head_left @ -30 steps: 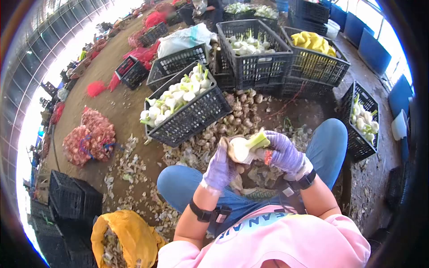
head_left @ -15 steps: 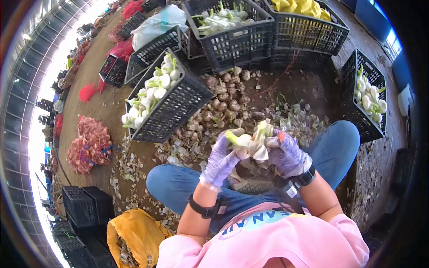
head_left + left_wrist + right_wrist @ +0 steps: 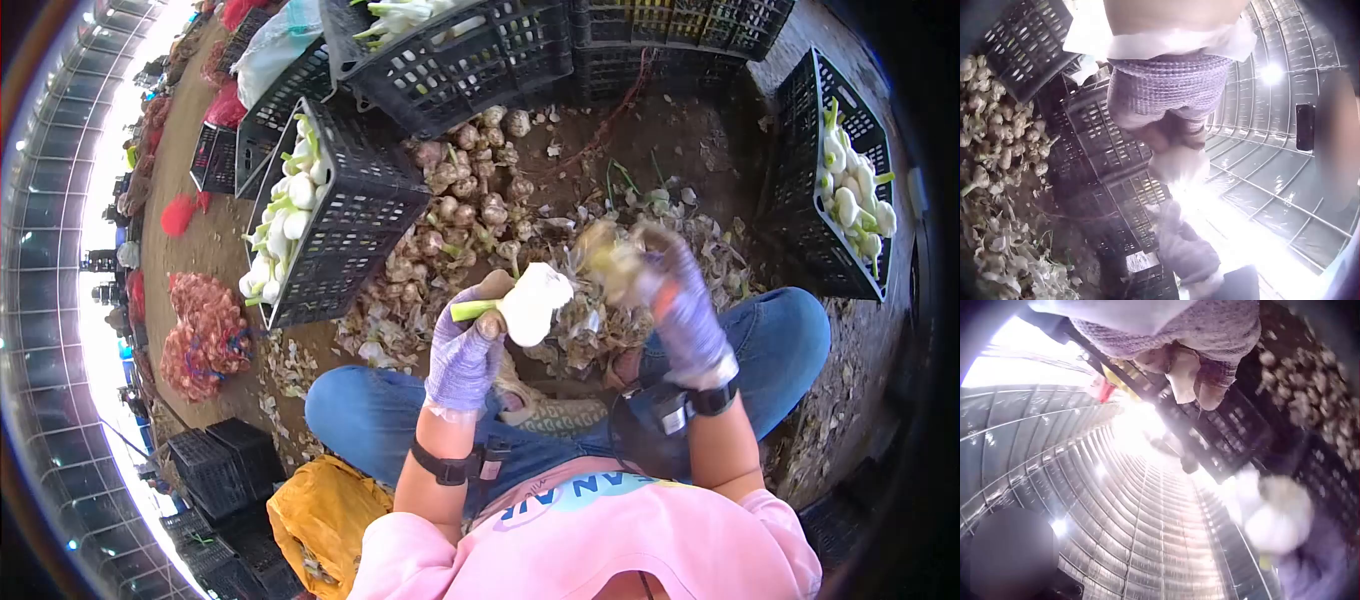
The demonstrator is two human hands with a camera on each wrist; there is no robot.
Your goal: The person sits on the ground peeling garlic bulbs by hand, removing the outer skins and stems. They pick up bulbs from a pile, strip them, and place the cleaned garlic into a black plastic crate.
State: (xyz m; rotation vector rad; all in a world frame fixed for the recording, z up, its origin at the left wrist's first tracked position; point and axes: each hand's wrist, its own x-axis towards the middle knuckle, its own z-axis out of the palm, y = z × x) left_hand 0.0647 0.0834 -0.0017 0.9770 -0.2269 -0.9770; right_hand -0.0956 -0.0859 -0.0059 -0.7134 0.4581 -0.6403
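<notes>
My gloved left hand [image 3: 465,350] grips a white garlic bulb [image 3: 535,305] with its short green stem [image 3: 474,311] pointing left. In the left wrist view the bulb [image 3: 1179,167] shows pale beyond the fingers. To the right, apart from the bulb, my gloved right hand [image 3: 688,310] is blurred and holds a loose tan piece of garlic skin [image 3: 608,262]. The right wrist view shows a pale strip of skin [image 3: 1184,376] pinched between thumb and finger. Under the hands lies a heap of peelings [image 3: 575,340].
A pile of unpeeled garlic [image 3: 470,190] lies ahead on the ground. Black crates of white garlic stand at the left [image 3: 350,220], front [image 3: 470,75] and right [image 3: 790,200]. A yellow sack [image 3: 325,520] and stacked black crates [image 3: 225,465] are at the lower left.
The bulb was between both hands; the right hand has pulled away rightward with skin. The stem, earlier pointing right, now points left. The head view has tilted down and shifted right.
</notes>
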